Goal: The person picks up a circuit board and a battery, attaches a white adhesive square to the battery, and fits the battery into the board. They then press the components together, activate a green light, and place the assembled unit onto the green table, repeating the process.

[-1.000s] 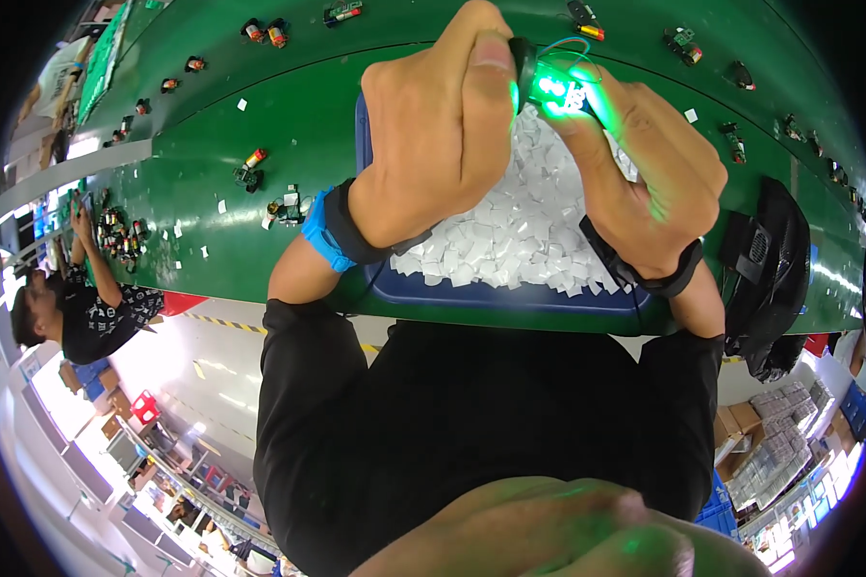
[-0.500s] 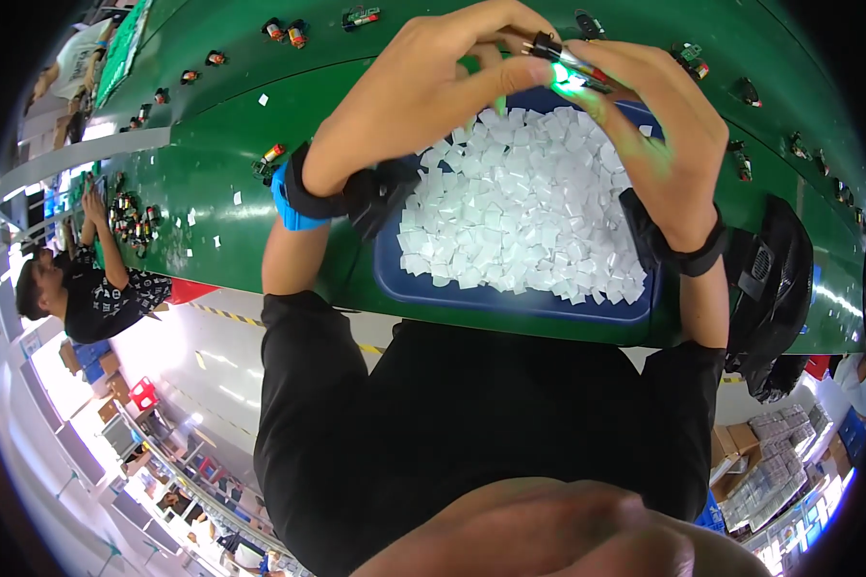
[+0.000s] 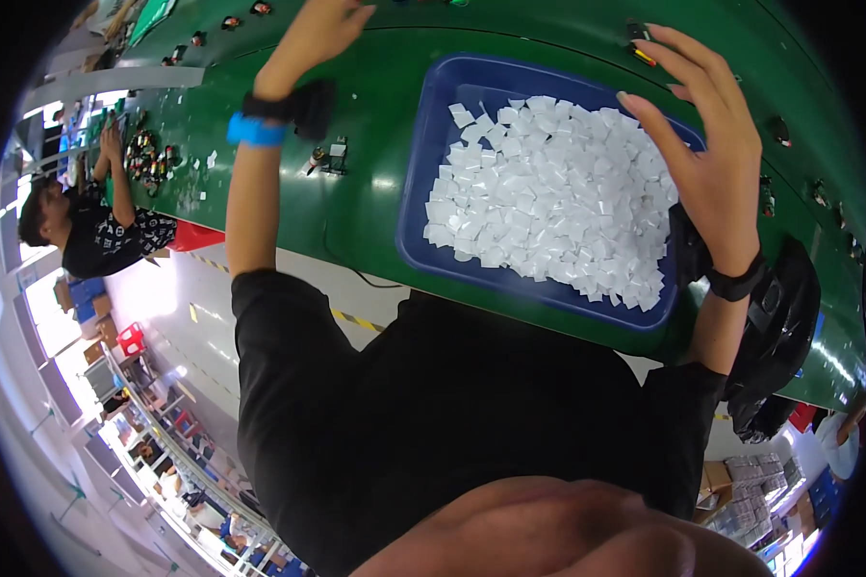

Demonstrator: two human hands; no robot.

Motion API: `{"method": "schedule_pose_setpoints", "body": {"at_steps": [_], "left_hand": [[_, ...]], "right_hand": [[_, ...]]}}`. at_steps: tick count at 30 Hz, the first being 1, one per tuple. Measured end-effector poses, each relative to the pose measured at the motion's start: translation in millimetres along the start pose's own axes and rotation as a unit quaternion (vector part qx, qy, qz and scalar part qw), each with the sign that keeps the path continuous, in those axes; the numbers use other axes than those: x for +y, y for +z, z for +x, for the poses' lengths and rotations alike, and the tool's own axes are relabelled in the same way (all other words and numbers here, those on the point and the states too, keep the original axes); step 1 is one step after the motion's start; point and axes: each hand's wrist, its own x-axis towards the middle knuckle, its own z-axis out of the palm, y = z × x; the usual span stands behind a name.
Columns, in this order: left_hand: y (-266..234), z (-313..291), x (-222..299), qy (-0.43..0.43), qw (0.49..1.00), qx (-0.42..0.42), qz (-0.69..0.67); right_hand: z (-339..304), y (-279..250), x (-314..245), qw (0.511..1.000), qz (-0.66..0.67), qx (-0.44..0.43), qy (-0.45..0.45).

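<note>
My left hand [image 3: 319, 38] is stretched out to the far left over the green table, cut off by the top edge. Its thumb stands apart, and nothing shows in the visible part of it. My right hand [image 3: 707, 130] hovers by the right rim of a blue tray [image 3: 416, 207], fingers and thumb spread. Beside its upper fingertips is a small black device with a yellow and red battery [image 3: 644, 56]; whether they touch I cannot tell. White square pieces [image 3: 548, 192] fill the tray in a heap.
A small circuit board assembly [image 3: 331, 158] lies left of the tray. More devices [image 3: 782, 132] are scattered along the table, with a black plastic bag [image 3: 784, 327] at its right edge. At left, a co-worker [image 3: 96, 216] sits near a pile of assemblies [image 3: 146, 159].
My hands have parted from the lit device they held together. The left has gone far left, the right spread out to the right. The view has shifted, and no green light shows now.
</note>
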Motion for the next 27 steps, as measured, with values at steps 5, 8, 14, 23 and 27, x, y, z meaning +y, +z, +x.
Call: {"method": "schedule_pose_setpoints", "body": {"at_steps": [5,8,14,23,27], "left_hand": [[-73,-111,-9,-0.281,0.944,-0.171,-0.012],[-71,-153,-4,-0.356,0.916,-0.162,-0.090],[-59,-164,34,-0.416,0.896,-0.119,-0.101],[-58,-150,64,-0.363,0.931,0.048,-0.004],[-43,-43,128,-0.173,0.982,0.069,0.000]], "right_hand": [[-1,-1,4,1.000,0.022,0.000,0.011],[0,1,3,0.999,-0.011,-0.039,-0.008],[-1,5,7,0.999,-0.007,-0.042,-0.021],[-2,6,2,0.997,0.044,-0.049,-0.028],[-11,11,-31,0.941,0.276,-0.120,0.156]]}}
